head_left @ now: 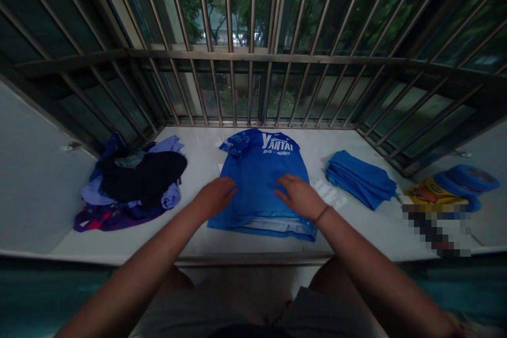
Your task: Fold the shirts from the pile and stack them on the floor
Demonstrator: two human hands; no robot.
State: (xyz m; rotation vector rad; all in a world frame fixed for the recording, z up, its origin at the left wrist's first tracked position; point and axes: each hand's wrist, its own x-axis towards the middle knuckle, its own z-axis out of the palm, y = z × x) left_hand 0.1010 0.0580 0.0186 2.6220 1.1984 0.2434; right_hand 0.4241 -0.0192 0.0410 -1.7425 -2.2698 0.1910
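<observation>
My left hand point(216, 195) and right hand point(298, 195) lie flat, fingers loosely spread, on the blue Yantai T-shirt point(261, 169) spread on the white sill point(356, 232). Thin, limp, likely slippery; I'd grip its side edges.

Home setting, a white bay-window ledge point(198, 243) that served for laundry, metal security bars point(253, 58) over the glass, trees beyond, heap of unfolded clothes point(132, 182), stack of folded blue garments point(360, 177).
</observation>
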